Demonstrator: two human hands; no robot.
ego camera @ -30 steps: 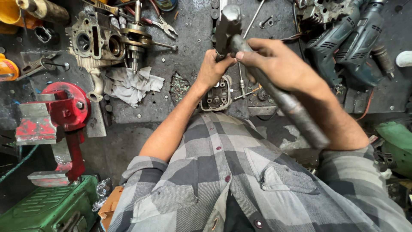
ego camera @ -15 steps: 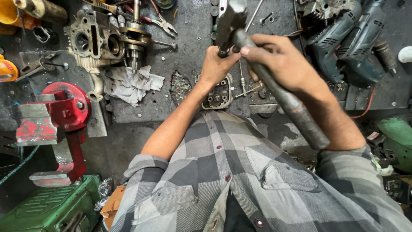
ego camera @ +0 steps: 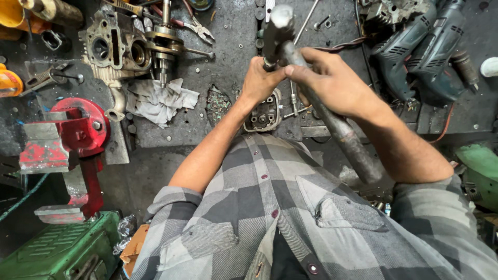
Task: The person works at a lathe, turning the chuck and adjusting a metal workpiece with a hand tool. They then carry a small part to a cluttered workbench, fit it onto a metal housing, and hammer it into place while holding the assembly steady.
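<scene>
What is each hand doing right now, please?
Left hand: closed on a small part above the cylinder head.
Right hand: closed around the hammer handle.

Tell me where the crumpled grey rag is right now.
In the head view, the crumpled grey rag lies on the bench left of the left hand, just below the engine casing.
</scene>
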